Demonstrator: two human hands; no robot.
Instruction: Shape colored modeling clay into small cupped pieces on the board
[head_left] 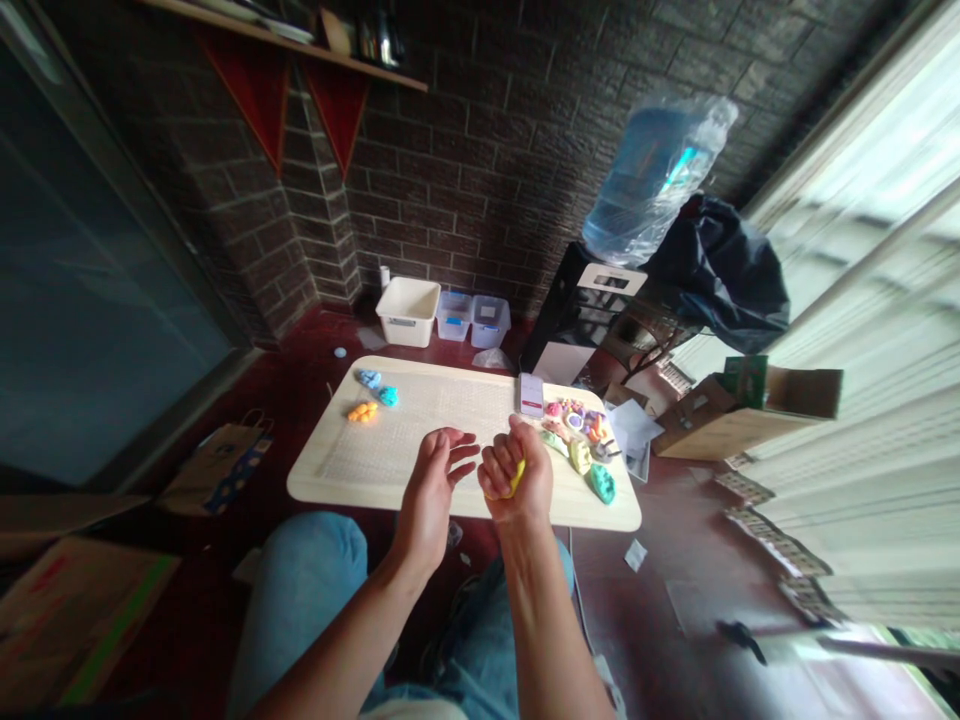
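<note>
My right hand (519,470) is closed in a fist around a lump of yellow modelling clay (517,478), of which only a strip shows between palm and fingers. Just left of it, my left hand (437,485) is held up with fingers apart and nothing in it. Both hands are above the near edge of a small cream table (330,480). Blue clay (370,378), teal clay (388,396) and orange clay (363,412) lie at its far left. On the right sit pale yellow clay (580,457), green clay (602,483) and several other coloured pieces.
A phone (531,395) lies at the table's back edge. Behind stand a white bin (408,312), two clear plastic boxes (490,322) and a water dispenser (585,310). Cardboard boxes (750,410) stand at right. My knees (315,570) are under the near edge.
</note>
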